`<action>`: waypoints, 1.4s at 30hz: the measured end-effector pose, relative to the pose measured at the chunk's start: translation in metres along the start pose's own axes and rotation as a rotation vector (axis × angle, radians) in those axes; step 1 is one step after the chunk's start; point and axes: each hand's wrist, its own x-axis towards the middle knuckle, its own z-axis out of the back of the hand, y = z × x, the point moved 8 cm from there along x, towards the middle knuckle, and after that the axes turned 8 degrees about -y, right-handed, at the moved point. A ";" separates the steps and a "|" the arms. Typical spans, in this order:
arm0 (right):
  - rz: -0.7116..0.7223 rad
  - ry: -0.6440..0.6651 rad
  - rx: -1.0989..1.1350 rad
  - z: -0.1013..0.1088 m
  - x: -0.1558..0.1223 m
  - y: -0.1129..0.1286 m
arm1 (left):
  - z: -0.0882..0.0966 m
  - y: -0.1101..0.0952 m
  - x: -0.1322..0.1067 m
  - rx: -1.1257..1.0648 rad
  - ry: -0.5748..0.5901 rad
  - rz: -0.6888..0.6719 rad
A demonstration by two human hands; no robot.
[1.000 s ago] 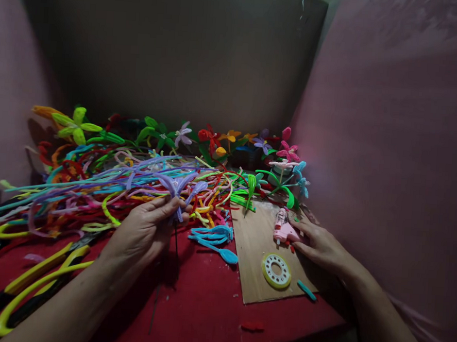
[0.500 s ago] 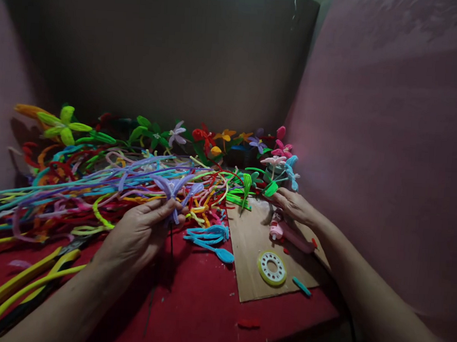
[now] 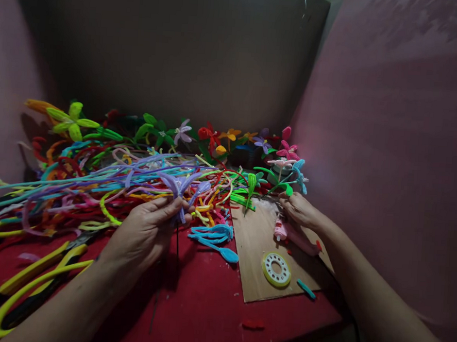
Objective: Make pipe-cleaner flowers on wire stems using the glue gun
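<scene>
My left hand [image 3: 147,228] pinches a purple pipe-cleaner flower [image 3: 179,183] between thumb and fingers. Its petals spread upward, and a thin dark stem [image 3: 177,242] hangs below the hand. My right hand [image 3: 301,209] is at the far end of the cardboard, its fingers curled together. A green pipe-cleaner leaf [image 3: 287,188] meets these fingertips; what they grip, if anything, is hidden. Just below that hand a pink glue gun [image 3: 297,238] lies on the cardboard [image 3: 252,260].
Loose pipe cleaners [image 3: 96,183] heap across the left and middle. Finished flowers [image 3: 211,134] stand along the back. Yellow-handled pliers [image 3: 39,268] lie at left. A tape roll [image 3: 276,270] and a teal piece [image 3: 305,288] are on the cardboard; blue petals [image 3: 215,234] lie beside it.
My right hand's fingers have curled in beside the green leaf, which has shifted a little to the right. My left hand keeps its hold on the purple flower. The view has swung slightly left.
</scene>
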 end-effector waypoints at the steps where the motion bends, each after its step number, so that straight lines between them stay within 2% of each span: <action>1: 0.009 0.007 -0.014 0.003 -0.008 0.006 | 0.001 0.001 0.000 -0.003 0.000 0.004; 4: 0.034 0.011 -0.061 0.013 -0.033 0.033 | 0.002 0.006 0.002 -0.004 0.027 0.014; 7: 0.062 -0.056 -0.002 0.023 -0.056 0.075 | -0.001 0.013 0.002 -0.005 0.082 0.021; 8: 0.079 -0.024 0.108 0.020 -0.062 0.093 | -0.003 0.016 0.002 -0.003 0.103 0.026; 10: 0.083 0.166 0.422 0.001 -0.070 0.128 | -0.008 0.021 -0.002 0.004 0.141 0.046; 12: -0.037 0.287 0.740 -0.017 -0.069 0.150 | -0.013 0.026 -0.007 0.002 0.176 0.076; 13: -0.138 0.294 0.900 -0.025 -0.064 0.155 | -0.015 0.028 -0.010 0.001 0.195 0.094; 14: -0.237 0.274 1.056 -0.031 -0.059 0.158 | -0.018 0.030 -0.013 0.001 0.215 0.111; 16: -0.324 0.217 1.333 -0.039 -0.047 0.163 | -0.023 0.034 -0.019 -0.002 0.258 0.141; 19: -0.292 0.160 1.600 -0.043 -0.034 0.168 | -0.025 0.038 -0.022 0.001 0.285 0.175; 22: -0.267 0.058 1.687 -0.042 -0.030 0.163 | -0.025 0.040 -0.022 -0.012 0.296 0.192; 27: -0.260 -0.061 1.713 -0.043 -0.029 0.154 | -0.027 0.044 -0.024 -0.018 0.328 0.218; 32: -0.181 -0.170 1.632 -0.038 -0.032 0.149 | -0.025 0.049 -0.026 -0.007 0.297 0.262; 38: -0.100 -0.267 1.488 -0.020 -0.038 0.145 | -0.025 0.048 -0.028 0.062 0.323 0.248; 42: -0.021 -0.263 1.405 -0.002 -0.040 0.144 | -0.027 0.043 -0.030 0.117 0.391 0.197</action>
